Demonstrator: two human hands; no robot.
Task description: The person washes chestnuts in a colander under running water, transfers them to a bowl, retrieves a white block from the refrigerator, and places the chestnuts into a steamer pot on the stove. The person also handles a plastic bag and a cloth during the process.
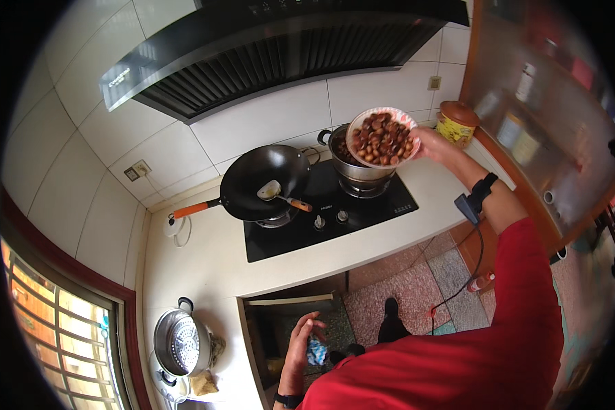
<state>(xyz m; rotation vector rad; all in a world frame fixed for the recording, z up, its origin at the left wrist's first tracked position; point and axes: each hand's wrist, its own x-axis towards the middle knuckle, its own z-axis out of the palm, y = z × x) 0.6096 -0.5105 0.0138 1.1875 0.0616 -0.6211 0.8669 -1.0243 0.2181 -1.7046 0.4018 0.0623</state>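
My right hand (430,142) grips the rim of a red-and-white bowl (359,118) full of brown nuts that look like chestnuts (382,139). The bowl is tilted over a steel pot (363,173) on the right burner, and more brown pieces show inside the pot. My left hand (303,333) is low near my body, fingers apart, beside a blue-and-white checked cloth or bag (316,351); it seems to hold nothing. A black wok (266,159) with an orange handle sits on the left burner, with a spatula (270,190) lying in it.
A black gas hob (287,241) is set in the white counter (210,266). At lower left stand a steamer pot (160,341), a glass lid (170,384) and a sponge (203,383). A lidded yellow container (456,130) is behind my right forearm. The range hood (287,66) hangs above.
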